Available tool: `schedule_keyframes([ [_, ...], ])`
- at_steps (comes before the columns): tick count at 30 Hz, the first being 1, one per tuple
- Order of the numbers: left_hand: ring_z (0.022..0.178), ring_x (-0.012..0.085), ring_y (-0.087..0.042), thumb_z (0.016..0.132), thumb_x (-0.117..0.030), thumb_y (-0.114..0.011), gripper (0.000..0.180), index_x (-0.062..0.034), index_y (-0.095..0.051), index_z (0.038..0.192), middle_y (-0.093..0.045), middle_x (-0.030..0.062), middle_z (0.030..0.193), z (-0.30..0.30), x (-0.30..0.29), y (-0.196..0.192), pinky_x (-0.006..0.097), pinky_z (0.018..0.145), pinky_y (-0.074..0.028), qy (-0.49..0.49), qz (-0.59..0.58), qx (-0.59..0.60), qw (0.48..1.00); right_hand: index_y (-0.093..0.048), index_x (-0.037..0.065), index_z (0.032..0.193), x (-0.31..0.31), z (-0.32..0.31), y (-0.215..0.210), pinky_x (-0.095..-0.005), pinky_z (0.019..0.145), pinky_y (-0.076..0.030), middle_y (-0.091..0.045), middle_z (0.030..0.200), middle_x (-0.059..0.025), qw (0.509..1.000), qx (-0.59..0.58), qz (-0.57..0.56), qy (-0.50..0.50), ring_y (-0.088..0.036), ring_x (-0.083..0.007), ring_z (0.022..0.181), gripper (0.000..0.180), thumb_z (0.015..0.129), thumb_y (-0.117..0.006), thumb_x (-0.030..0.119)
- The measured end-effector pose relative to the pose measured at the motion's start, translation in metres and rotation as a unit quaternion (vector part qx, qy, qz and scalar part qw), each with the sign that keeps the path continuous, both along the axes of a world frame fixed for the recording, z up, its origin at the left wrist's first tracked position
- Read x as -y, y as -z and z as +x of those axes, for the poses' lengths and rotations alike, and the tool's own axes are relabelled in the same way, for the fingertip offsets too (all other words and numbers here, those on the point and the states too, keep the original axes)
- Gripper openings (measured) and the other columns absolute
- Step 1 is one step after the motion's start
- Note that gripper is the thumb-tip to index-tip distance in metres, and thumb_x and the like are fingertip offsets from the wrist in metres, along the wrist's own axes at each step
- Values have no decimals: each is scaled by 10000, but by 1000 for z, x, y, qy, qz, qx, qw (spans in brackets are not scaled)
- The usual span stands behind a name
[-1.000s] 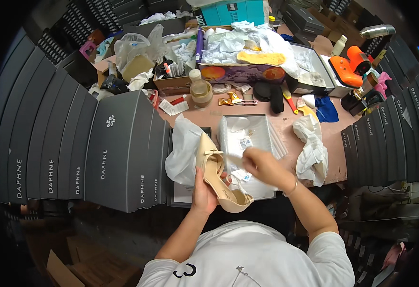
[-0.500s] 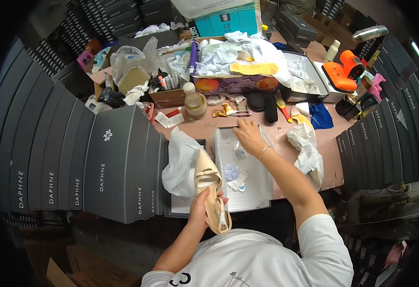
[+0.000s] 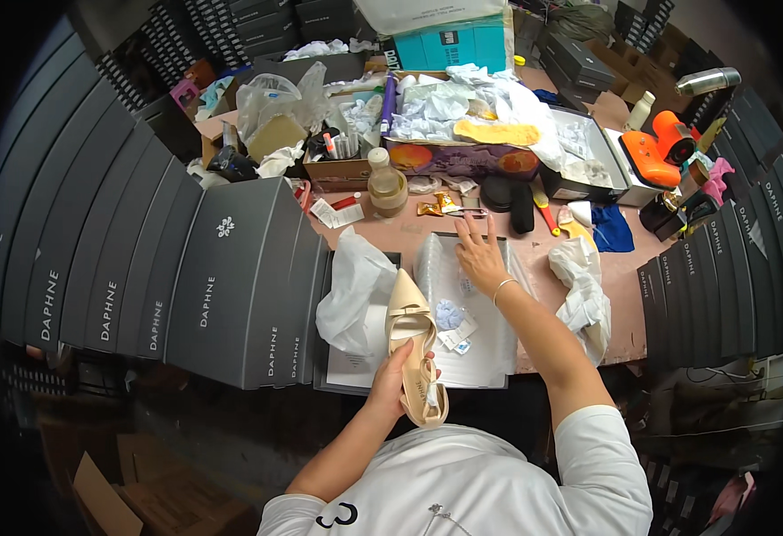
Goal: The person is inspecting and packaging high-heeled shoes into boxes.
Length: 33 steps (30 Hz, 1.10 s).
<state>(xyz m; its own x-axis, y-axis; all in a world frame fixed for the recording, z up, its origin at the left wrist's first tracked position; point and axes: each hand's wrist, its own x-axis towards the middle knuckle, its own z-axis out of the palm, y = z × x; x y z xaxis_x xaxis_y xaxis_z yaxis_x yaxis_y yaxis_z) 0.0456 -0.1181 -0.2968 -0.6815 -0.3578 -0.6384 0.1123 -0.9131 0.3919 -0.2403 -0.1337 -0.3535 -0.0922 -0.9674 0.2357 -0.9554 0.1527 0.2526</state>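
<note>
Left hand [image 3: 398, 382] grips beige shoe [image 3: 414, 344] at its heel end, long axis 12–6, toe at 12. Right hand [image 3: 479, 255] is flat, fingers spread, on the open shoebox [image 3: 490, 348] lining, at 1 o'clock from the shoe and apart from it.

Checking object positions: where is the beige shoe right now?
Head view, low centre: the beige shoe is in the left hand, over the open box, beside white tissue paper.

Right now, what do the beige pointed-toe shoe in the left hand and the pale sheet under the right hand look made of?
Beige pointed-toe shoe: smooth leather or imitation, soft sheen. Pale sheet: probably thin translucent wrapping paper or plastic, wrinkled, faintly glossy.
</note>
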Motion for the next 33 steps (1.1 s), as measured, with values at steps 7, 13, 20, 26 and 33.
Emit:
schedule_keyframes([
  [7,807,166,-597,963,-339,-496,388,-53,-513,1224,-610,75,987,1,4,10,348,721,-527,-25,-13,-45,999,-654,95,832,-9,-3,-4,-637,1114,-106,-441,1389,-121,998,20,-58,11,-250,-309,1408,159,858,-529,190],
  [13,808,146,-583,970,-331,-482,399,-43,-496,1245,-605,76,1013,-3,-1,5,322,732,-516,-6,-8,-64,998,-656,97,885,-3,-16,2,-644,1094,-133,-496,1316,-131,998,5,12,63,-353,-312,1342,146,855,-537,176],
  [20,830,156,-590,970,-494,-422,526,-48,-483,1242,-581,78,1051,-2,6,3,325,747,-521,-43,-26,-95,994,-621,26,879,-41,63,-106,-403,778,-482,-583,1016,-118,850,523,-58,-15,-607,-297,903,184,774,-728,133],
  [26,906,165,-608,989,-447,-428,490,-86,-374,1316,-543,76,1110,-21,-20,-19,312,675,-539,-63,-111,-78,989,-554,71,1036,-41,133,-85,-465,934,-403,-523,1154,-138,944,296,-129,-71,-507,-313,1123,296,741,-581,77],
  [33,667,178,-585,987,-469,-393,484,-39,-529,1163,-600,94,884,14,7,2,326,589,-516,-143,-62,28,987,-334,133,1425,-53,118,-64,-493,992,-412,-370,1397,-271,823,545,-101,-126,-388,-412,1305,744,770,-686,153],
])
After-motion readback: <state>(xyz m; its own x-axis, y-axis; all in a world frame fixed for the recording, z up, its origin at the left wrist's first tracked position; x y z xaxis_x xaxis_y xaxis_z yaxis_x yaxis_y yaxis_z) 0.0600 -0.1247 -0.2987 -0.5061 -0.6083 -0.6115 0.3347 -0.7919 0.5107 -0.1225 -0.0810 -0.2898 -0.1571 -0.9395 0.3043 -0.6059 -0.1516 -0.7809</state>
